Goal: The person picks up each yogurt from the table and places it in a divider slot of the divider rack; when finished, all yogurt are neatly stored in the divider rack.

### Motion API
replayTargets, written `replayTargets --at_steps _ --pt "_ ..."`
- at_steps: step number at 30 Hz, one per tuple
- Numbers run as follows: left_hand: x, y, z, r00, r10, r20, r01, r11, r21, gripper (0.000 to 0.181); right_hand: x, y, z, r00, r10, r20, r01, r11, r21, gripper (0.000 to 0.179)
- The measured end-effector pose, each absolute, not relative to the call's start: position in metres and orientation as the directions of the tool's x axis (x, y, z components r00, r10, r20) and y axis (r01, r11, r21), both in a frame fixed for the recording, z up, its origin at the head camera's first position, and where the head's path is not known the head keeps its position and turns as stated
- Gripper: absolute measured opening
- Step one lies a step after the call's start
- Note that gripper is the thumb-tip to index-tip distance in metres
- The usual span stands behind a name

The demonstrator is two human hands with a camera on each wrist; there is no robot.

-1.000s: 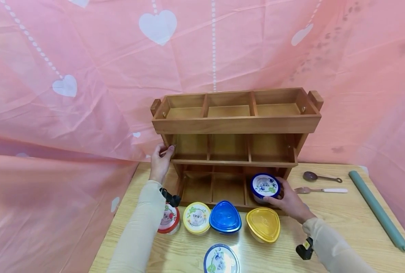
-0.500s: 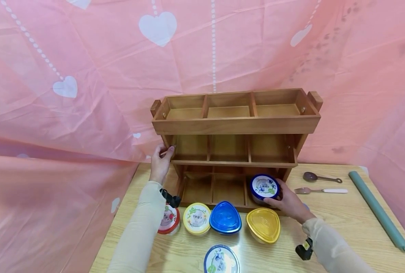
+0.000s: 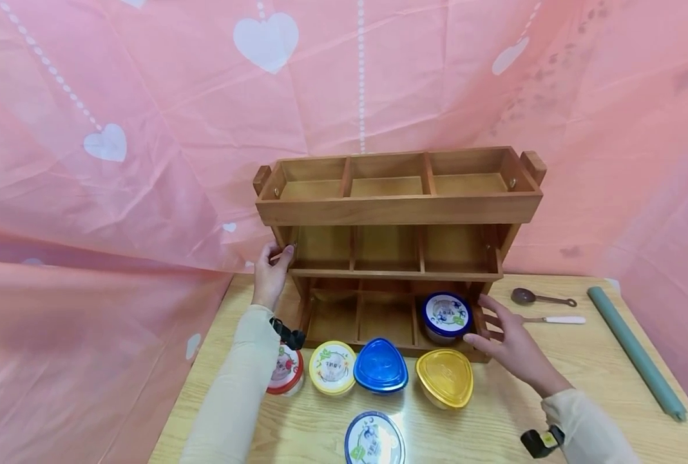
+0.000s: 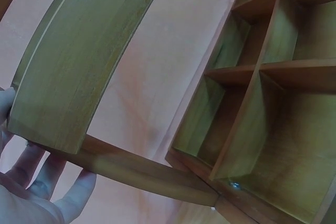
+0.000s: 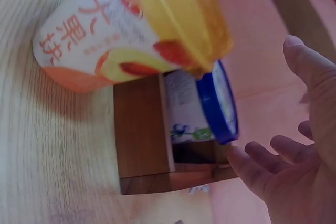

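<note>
A three-tier wooden rack with divided trays stands at the back of the table. My left hand grips its left side at the middle tier; in the left wrist view the fingers curl under the wooden panel. In the bottom tier's right compartment sits a round tub with a dark blue lid. Beside it, off to the right, my right hand holds nothing, its fingers spread apart. The right wrist view shows this blue-lidded tub inside the compartment, the fingertips close to its lid.
In front of the rack stand tubs with red, yellow, blue and amber lids. Another blue-rimmed tub is nearer. At right lie a brown spoon, a white-handled fork and a green roll.
My right hand has let go of the blue-lidded tub and drawn back to the right. That tub stays in the bottom compartment. My left hand keeps its grip on the rack.
</note>
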State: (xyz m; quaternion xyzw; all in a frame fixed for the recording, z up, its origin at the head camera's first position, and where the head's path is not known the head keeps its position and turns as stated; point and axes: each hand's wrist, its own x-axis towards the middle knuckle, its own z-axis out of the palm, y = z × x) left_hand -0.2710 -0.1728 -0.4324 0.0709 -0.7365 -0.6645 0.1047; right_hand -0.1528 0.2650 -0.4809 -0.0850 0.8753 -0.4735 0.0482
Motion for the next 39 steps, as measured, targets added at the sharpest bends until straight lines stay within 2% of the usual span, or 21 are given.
replayTargets --at_steps 5,10,14,22,31,39 --pt "-0.272 -0.172 -0.432 -0.967 -0.246 0.065 0.039 0.109 0.993 0.033 -0.131 0.257 -0.473 -0.977 -0.2 0.08 -0.183 0.573 -0.799 0.085" --pt "-0.273 -0.172 -0.432 -0.968 -0.244 0.058 0.031 0.112 0.993 0.034 -0.114 0.247 -0.477 -0.949 -0.218 0.228 -0.313 0.57 -0.76 0.08" --pt "-0.273 -0.172 -0.432 -0.969 -0.242 0.058 0.03 0.116 0.993 0.036 -0.101 0.241 -0.483 -0.931 -0.227 0.285 -0.364 0.566 -0.739 0.082" --pt "-0.274 -0.172 -0.431 -0.965 -0.249 0.078 0.054 0.1 0.993 0.033 -0.083 0.231 -0.5 -0.953 -0.179 0.246 -0.304 0.553 -0.776 0.085" --pt "-0.273 -0.172 -0.432 -0.966 -0.25 0.064 0.041 0.096 0.994 0.034 -0.074 0.224 -0.518 -0.986 -0.136 0.098 -0.156 0.533 -0.832 0.09" --pt "-0.271 -0.172 -0.433 -0.967 -0.247 0.063 0.039 0.103 0.994 0.034 -0.07 0.219 -0.525 -0.986 -0.128 0.111 -0.161 0.507 -0.847 0.095"
